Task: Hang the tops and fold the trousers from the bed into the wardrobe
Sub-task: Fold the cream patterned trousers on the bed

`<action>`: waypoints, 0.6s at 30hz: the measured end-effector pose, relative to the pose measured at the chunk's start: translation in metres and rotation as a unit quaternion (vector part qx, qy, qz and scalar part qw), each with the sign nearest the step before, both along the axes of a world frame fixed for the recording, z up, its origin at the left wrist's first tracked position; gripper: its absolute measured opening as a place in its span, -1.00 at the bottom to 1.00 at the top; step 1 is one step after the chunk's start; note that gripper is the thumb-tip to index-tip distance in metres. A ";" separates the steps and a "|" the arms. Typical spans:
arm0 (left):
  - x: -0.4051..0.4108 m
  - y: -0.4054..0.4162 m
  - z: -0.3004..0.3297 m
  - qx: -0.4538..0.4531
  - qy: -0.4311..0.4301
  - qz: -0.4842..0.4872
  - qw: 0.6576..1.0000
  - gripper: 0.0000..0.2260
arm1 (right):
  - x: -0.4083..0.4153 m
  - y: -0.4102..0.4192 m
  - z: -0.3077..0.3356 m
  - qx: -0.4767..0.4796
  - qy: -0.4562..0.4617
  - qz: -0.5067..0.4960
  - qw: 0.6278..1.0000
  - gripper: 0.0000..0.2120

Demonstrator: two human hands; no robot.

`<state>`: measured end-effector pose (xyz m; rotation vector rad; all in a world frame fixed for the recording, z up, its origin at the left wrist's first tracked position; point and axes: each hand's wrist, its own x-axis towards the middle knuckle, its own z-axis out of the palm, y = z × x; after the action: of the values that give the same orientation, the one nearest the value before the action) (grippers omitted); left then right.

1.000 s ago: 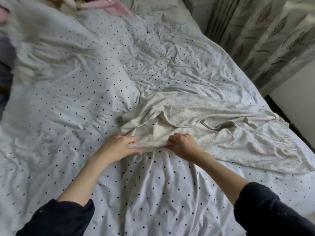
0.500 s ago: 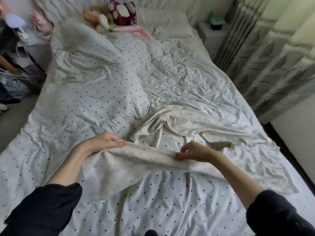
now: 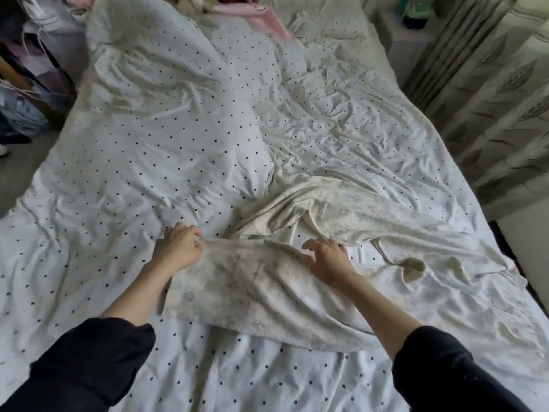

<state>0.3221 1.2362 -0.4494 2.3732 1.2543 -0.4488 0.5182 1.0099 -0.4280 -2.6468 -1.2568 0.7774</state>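
1 cream patterned garment (image 3: 267, 281), probably the trousers, lies across the near half of the bed (image 3: 148, 162), on the spotted duvet. Its long axis runs roughly from left to right and away toward the right edge of the mattress, with one long panel stretching toward the curtain (image 3: 490, 93) side and another folded back toward the person.

The left hand (image 3: 178, 248) sits at the garment's left end, and its fingers (image 3: 194, 233) are curled over the cloth edge, pinching it. The right hand (image 3: 326, 260) rests further along the same near panel; its fingers (image 3: 312, 243) are spread and relaxed, lying on the fabric without gripping it. The cloth between the 2 hands sags in soft wrinkles, so it looks loosely drawn rather than taut.

The bulk of the garment lies to the right of and beyond both hands, so the right hand is the nearer one for gathering the far panel, while the left anchors the end. Any fold would likely bring the right portion over toward the left.

Counted: 1 garment on the bed, 2 hands, 2 dark sleeves (image 3: 98, 361). At the head of the bed a pink item (image 3: 261, 19) lies near a pillow (image 3: 320, 16). The wardrobe is not in view, so nothing shows as stowed yet.
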 end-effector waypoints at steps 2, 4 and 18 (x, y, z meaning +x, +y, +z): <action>0.015 -0.002 -0.022 -0.035 -0.073 0.043 0.996 -0.79 | 0.002 0.003 -0.011 0.010 -0.024 0.006 1.000 -0.62; 0.035 -0.004 -0.035 -0.081 -0.134 0.122 0.980 -0.82 | 0.009 0.011 -0.020 0.048 -0.079 0.010 0.996 -0.63; 0.129 0.046 -0.093 -0.308 -0.255 0.162 0.902 -0.82 | 0.034 0.087 -0.095 0.145 -0.281 0.249 0.915 -0.45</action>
<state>0.4512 1.2819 -0.5424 1.5657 1.0282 -0.0772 0.5522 1.0966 -0.5234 -2.3882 -2.0424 -0.1783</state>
